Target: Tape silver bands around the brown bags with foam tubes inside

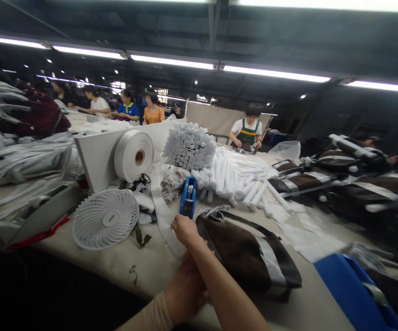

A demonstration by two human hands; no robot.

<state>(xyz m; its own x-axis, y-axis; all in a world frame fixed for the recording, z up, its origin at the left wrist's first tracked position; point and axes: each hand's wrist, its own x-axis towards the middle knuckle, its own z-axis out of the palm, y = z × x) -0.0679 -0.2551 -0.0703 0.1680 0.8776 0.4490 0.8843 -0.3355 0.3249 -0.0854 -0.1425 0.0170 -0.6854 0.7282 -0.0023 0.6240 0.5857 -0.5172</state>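
Observation:
My right hand (187, 233) is closed, with its fingers bent together at the near end of a small blue tape dispenser (188, 198). Whatever those fingers pinch is too small to make out. Below and behind my right forearm is my left hand (186, 287), close to the left edge of a dark brown fabric bag (235, 246). The forearm covers most of its fingers, so their grip is hidden. The bag lies on the table, with a dark strap and a shiny silvery-white band across it.
White rods (190, 147) are heaped behind the dispenser. To the left are a white roll (126, 156), a round white fan grille (105, 219) and a grey dispenser (42, 209). A larger blue dispenser (343, 285) stands right, below piled bags (367, 193). A co-worker (249, 131) works opposite.

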